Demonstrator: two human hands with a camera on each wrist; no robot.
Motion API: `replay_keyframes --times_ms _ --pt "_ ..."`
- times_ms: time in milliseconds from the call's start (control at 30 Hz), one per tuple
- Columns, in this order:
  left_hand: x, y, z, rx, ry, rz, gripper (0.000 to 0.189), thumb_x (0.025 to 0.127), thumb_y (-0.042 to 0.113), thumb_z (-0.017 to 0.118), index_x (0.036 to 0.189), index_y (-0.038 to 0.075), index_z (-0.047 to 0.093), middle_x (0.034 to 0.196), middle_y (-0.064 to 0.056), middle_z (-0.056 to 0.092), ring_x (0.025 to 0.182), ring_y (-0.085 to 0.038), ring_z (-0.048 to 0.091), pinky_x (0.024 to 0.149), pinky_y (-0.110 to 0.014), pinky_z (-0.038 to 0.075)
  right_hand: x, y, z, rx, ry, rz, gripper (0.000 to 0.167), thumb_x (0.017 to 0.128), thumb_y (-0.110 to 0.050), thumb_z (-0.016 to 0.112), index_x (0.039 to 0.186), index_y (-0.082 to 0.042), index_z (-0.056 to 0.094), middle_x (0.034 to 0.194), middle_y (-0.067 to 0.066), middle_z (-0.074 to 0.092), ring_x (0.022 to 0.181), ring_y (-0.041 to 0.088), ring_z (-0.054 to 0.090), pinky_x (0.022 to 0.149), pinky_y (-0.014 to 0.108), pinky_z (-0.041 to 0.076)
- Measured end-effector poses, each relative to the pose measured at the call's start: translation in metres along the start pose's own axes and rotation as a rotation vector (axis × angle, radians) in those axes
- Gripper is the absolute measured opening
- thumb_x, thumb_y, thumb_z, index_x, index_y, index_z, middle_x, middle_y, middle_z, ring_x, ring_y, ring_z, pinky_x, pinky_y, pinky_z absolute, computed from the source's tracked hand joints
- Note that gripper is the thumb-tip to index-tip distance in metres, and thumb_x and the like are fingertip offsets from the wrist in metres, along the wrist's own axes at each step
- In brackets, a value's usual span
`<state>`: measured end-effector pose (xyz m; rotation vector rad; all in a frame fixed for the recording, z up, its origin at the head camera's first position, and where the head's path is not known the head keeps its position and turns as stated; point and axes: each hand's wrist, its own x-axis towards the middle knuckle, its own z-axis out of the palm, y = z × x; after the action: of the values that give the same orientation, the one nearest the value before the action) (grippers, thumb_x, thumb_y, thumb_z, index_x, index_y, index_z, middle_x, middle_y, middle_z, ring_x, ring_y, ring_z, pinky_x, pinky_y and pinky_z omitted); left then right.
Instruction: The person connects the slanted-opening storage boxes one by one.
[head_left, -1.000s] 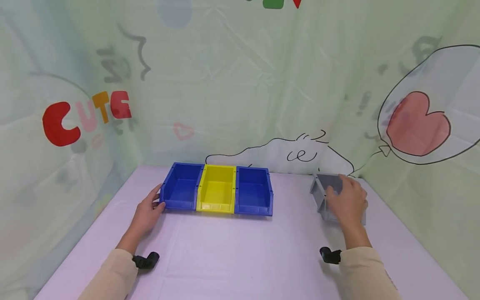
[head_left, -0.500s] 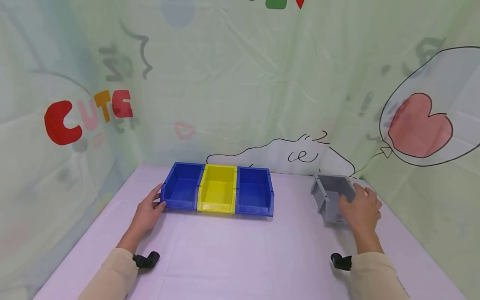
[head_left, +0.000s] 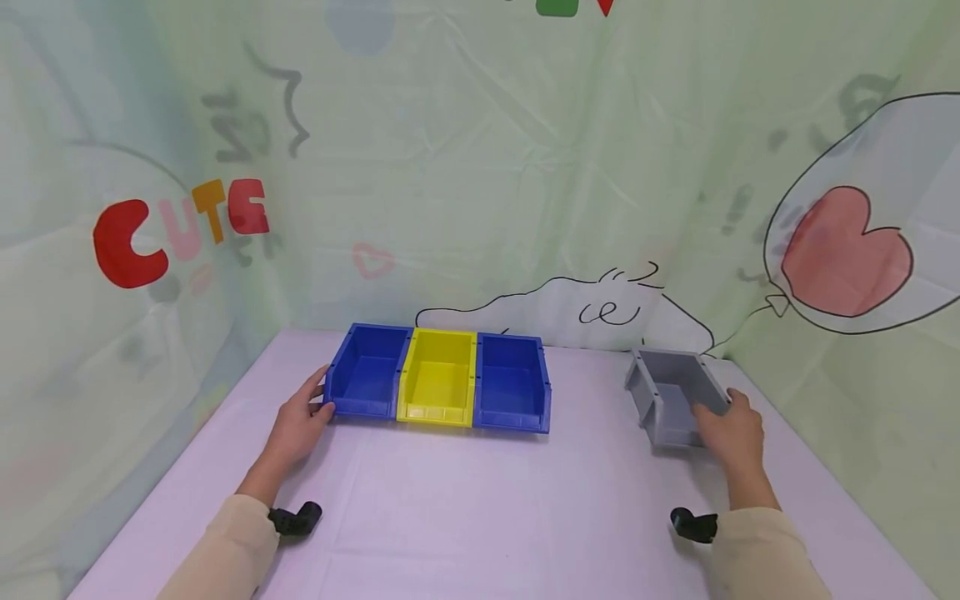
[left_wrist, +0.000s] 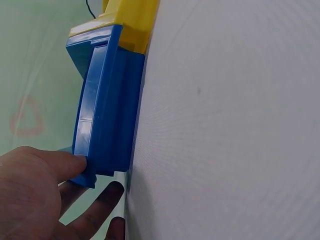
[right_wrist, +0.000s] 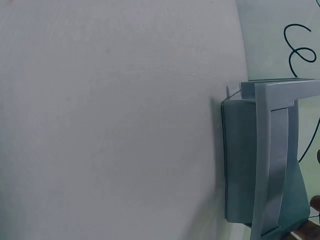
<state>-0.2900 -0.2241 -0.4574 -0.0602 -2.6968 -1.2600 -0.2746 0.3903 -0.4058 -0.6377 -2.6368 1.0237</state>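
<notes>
A row of three joined storage bins stands on the table: a left blue bin, a yellow bin and a right blue bin. At the row's left end my left hand grips the left blue bin's side wall, thumb on its front corner. A separate grey bin sits at the right, its open front toward me. My right hand pinches its right wall, thumb inside and fingers outside. In the right wrist view only some fingertips show at the bin's lower corner.
A pale cloth covers the table. Printed curtains hang behind and at both sides, close behind the bins. A gap of table separates the right blue bin from the grey one.
My right hand has moved right and toward me, from over the grey bin to its right wall, and now pinches it. My left hand keeps its hold on the left blue bin.
</notes>
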Motion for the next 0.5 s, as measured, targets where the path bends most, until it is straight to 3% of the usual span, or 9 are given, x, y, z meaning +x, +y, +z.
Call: replay_keyframes --times_ms 167,233,367,500 --pt "0.0 0.0 -0.001 0.001 0.003 0.004 0.066 0.106 0.007 0.052 0.165 0.012 0.023 0.153 -0.034 0.046 0.128 -0.049 0.061 0.108 -0.058 0.051 0.001 0.004 -0.002 0.025 -0.002 0.02 0.073 0.102 -0.028 0.044 0.159 0.011 0.019 0.156 0.043 0.03 0.142 0.062 0.03 0.118 0.067 0.031" --pt "0.0 0.0 -0.001 0.002 0.007 0.008 0.066 0.106 0.007 0.052 0.165 0.012 0.023 0.152 -0.034 0.047 0.127 -0.049 0.061 0.107 -0.058 0.051 0.0 0.005 -0.003 0.054 -0.016 0.039 0.071 0.102 -0.029 0.043 0.159 0.009 0.023 0.155 0.041 0.033 0.141 0.06 0.034 0.115 0.065 0.037" --pt "-0.001 -0.001 0.001 -0.001 0.01 0.015 0.065 0.106 0.006 0.053 0.165 0.011 0.025 0.151 -0.034 0.048 0.125 -0.049 0.063 0.106 -0.058 0.052 0.0 0.01 -0.006 0.176 -0.083 0.096 0.067 0.104 -0.031 0.041 0.159 0.006 0.028 0.155 0.038 0.036 0.136 0.053 0.045 0.092 0.052 0.06" --pt "0.0 -0.001 0.001 -0.004 0.008 0.009 0.065 0.106 0.006 0.052 0.165 0.011 0.025 0.152 -0.034 0.047 0.127 -0.049 0.062 0.106 -0.057 0.052 0.0 0.014 -0.01 0.277 -0.158 0.122 0.067 0.106 -0.032 0.042 0.16 0.004 0.027 0.157 0.038 0.033 0.133 0.05 0.049 0.074 0.04 0.065"
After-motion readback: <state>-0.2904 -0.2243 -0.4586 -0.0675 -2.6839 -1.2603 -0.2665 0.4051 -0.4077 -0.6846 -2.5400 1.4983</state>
